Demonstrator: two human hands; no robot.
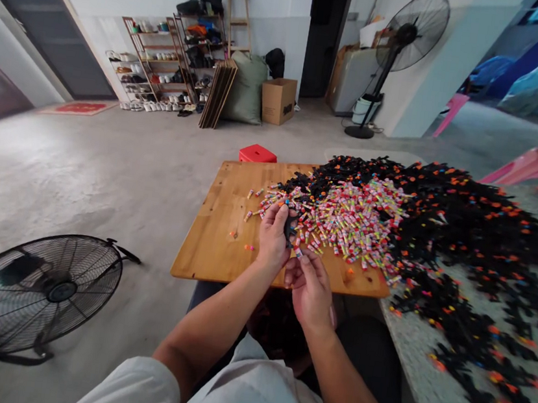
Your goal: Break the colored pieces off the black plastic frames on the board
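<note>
My left hand [273,233] is closed around a small black plastic piece [290,226] with a blue tip, held upright over the front part of the wooden table [228,213]. Just to the right and lower, my right hand [311,290] pinches a tiny tube [298,252] with a red end and a pale printed label. The tube is close to the bottom of the black piece; whether they touch I cannot tell. Beyond both hands lies a heap of similar pink, white and yellow tubes [355,222]. Black pieces with orange and blue bits [472,220] are piled behind and right of it.
A speckled stone-like surface [417,376] adjoins the table on the right, strewn with black pieces. A red stool [258,154] stands behind the table. To the left is a black floor fan [62,291]. Shoe racks [156,57] and a cardboard box [277,101] line the wall.
</note>
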